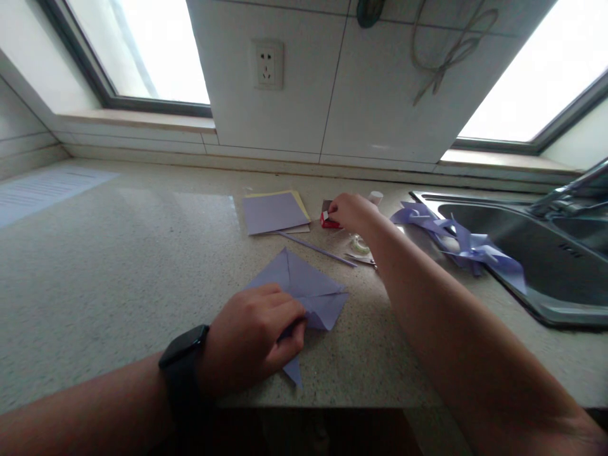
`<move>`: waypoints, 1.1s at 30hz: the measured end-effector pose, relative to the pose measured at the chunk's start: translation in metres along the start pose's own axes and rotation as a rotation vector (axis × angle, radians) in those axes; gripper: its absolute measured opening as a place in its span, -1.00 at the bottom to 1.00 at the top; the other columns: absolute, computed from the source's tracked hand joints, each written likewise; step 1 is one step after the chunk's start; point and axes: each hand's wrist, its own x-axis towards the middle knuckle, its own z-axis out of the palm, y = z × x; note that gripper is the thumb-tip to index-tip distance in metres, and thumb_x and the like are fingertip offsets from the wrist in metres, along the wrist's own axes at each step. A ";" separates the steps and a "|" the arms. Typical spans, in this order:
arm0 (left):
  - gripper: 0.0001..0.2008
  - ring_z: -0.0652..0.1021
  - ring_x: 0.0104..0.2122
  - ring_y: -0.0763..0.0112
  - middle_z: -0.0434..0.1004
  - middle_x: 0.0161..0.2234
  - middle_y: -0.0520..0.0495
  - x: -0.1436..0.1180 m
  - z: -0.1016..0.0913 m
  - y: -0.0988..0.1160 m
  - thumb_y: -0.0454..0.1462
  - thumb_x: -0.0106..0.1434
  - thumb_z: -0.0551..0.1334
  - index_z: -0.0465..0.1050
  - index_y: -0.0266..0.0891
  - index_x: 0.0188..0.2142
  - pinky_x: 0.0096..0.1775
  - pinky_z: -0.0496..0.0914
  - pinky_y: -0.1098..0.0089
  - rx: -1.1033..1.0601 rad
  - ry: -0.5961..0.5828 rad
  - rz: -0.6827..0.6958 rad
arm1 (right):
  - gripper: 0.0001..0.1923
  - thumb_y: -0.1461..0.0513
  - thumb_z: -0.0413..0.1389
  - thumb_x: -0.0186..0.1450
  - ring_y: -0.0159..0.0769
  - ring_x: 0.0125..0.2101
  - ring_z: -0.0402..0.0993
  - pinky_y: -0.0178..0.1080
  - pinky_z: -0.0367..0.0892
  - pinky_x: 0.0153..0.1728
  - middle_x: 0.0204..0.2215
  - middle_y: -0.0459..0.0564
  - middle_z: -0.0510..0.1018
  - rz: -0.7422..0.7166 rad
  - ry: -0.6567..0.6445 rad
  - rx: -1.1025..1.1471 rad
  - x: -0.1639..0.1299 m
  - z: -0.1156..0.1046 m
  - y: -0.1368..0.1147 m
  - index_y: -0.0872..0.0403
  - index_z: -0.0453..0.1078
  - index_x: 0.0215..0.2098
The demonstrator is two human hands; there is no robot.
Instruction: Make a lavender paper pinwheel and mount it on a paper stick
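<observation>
Folded purple paper [304, 291] lies near the counter's [118, 266] front edge, pinned at its near-left corner by the left hand [251, 339], whose fingers are curled together on it. Farther right, the right hand [351, 212] pinches a small red-and-white object [327, 220]. A stack of paper sheets [274, 212] sits far left of it; purple ribbon [460, 244] drapes by the sink [546, 253].

Speckled stone counter [118, 272] before me. On it I see folded purple paper [304, 288], a paper stack [274, 212], thin purple strip [316, 249], red box [329, 220], printed sheet [42, 190] far left.
</observation>
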 end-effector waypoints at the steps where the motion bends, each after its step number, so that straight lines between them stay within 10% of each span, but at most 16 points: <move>1: -0.87 0.44 -0.40 0.29 0.48 -0.45 -0.03 0.000 0.000 0.000 -0.36 0.33 0.20 0.46 -0.25 -0.37 -0.36 0.25 0.31 0.000 0.003 0.003 | -0.66 0.12 0.17 0.44 -0.14 -0.05 0.53 -0.01 0.50 -0.06 0.06 0.09 0.51 0.002 0.001 0.002 0.000 0.001 0.000 0.09 0.40 0.12; 33: -0.86 0.46 -0.39 0.30 0.50 -0.43 -0.02 0.000 -0.001 0.000 -0.33 0.35 0.18 0.47 -0.23 -0.35 -0.35 0.28 0.30 0.011 -0.011 -0.021 | -0.73 0.12 0.17 0.33 -0.34 -0.59 0.44 -0.28 0.20 -0.52 -0.60 -0.01 0.60 -0.104 0.193 0.297 -0.031 -0.008 0.016 0.10 0.62 -0.40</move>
